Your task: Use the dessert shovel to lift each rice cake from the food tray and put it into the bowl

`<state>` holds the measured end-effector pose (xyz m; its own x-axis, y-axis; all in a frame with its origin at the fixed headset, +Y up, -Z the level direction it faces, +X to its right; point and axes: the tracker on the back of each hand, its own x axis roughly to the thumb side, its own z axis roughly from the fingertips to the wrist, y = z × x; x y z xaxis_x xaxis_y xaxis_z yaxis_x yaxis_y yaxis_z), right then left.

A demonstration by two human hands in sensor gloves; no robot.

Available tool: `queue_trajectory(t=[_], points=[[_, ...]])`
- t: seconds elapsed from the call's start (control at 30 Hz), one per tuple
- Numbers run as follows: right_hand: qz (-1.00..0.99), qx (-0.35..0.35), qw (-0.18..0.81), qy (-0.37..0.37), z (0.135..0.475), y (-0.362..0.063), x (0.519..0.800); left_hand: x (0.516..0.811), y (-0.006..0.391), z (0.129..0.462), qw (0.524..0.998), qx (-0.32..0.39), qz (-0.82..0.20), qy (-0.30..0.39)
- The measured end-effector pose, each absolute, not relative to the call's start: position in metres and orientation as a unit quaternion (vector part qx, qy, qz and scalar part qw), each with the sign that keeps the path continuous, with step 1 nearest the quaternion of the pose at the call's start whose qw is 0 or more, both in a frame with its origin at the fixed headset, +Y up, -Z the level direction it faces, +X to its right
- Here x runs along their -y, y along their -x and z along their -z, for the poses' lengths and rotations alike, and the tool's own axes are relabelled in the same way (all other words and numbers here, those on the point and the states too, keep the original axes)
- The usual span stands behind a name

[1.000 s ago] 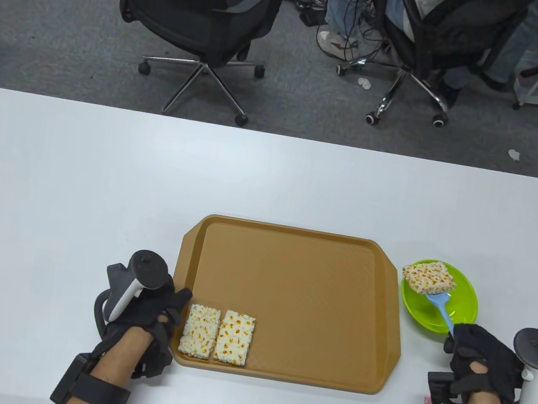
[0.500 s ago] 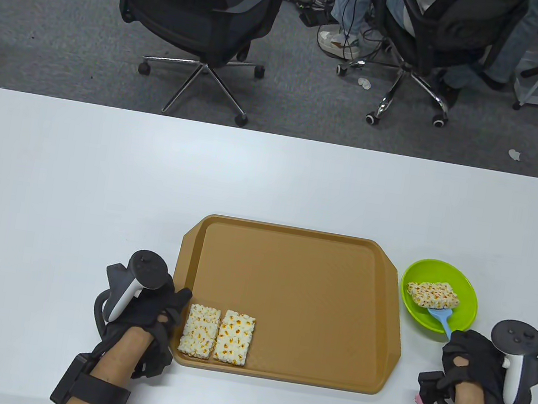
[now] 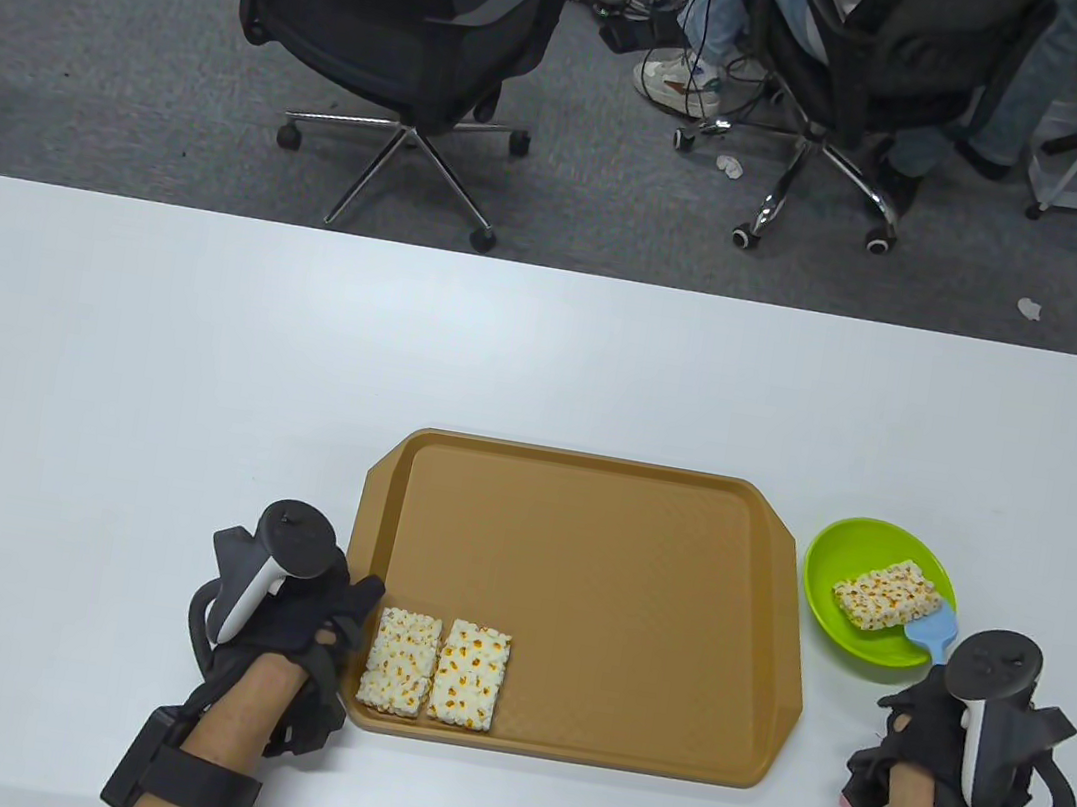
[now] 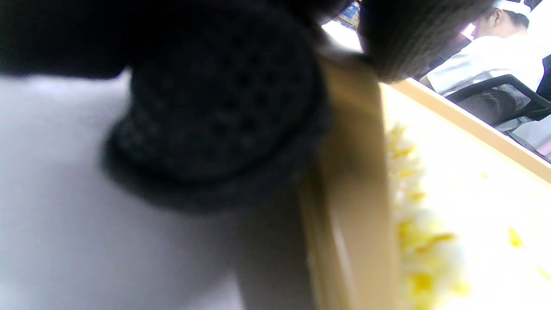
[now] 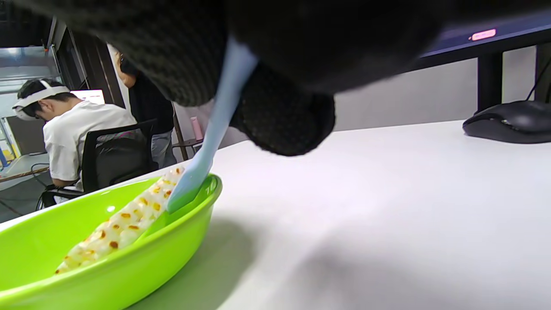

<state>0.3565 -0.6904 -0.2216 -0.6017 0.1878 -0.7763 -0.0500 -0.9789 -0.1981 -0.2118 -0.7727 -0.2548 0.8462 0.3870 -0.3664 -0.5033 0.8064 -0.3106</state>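
The brown food tray [image 3: 594, 574] holds two rice cakes side by side in its near left corner, one [image 3: 399, 663] next to the other [image 3: 470, 674]. My left hand [image 3: 355, 614] rests against the tray's left rim [image 4: 348, 172], a fingertip [image 4: 215, 116] on the table beside it. A third rice cake [image 3: 886, 594] lies tilted in the green bowl [image 3: 839, 555] right of the tray. My right hand [image 3: 908, 706] grips the handle of the blue dessert shovel [image 3: 928, 637]. The shovel's blade [image 5: 189, 185] rests at the bowl's near rim against that cake [image 5: 125, 224].
The white table [image 3: 199, 373] stretches far and left of the tray. A black mouse [image 5: 508, 120] lies on it to the right. Two office chairs [image 3: 395, 8] and a seated person [image 5: 73, 125] are beyond the far edge.
The right hand lowered the shovel and drew back toward me. The rice cake went from the raised blade down into the bowl. The left hand stayed still.
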Motion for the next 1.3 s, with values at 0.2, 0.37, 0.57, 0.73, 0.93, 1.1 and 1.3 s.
queue_trajectory(t=[0.2, 0.37, 0.57, 0.73, 0.93, 1.1, 1.3], points=[[-0.902, 0.041, 0.086, 0.422, 0.224, -0.358, 0.694, 0.773, 0.212, 0.255, 0.939, -0.144, -0.237, 0.202], [-0.903, 0.054, 0.066, 0.421, 0.223, -0.355, 0.690, 0.772, 0.212, 0.255, 0.939, -0.144, -0.238, 0.203], [-0.895, 0.085, 0.028, 0.437, 0.216, -0.343, 0.681, 0.773, 0.212, 0.255, 0.939, -0.144, -0.239, 0.202], [-0.903, 0.127, 0.036, 0.410, 0.212, -0.332, 0.673, 0.773, 0.212, 0.255, 0.939, -0.144, -0.239, 0.203], [-0.912, 0.225, 0.032, 0.341, 0.207, -0.305, 0.664, 0.772, 0.212, 0.255, 0.939, -0.143, -0.238, 0.204], [-0.942, 0.208, 0.126, 0.232, 0.207, -0.282, 0.671, 0.772, 0.212, 0.255, 0.939, -0.144, -0.238, 0.204], [-0.976, 0.123, 0.150, 0.096, 0.212, -0.230, 0.695, 0.772, 0.212, 0.255, 0.939, -0.144, -0.238, 0.204]])
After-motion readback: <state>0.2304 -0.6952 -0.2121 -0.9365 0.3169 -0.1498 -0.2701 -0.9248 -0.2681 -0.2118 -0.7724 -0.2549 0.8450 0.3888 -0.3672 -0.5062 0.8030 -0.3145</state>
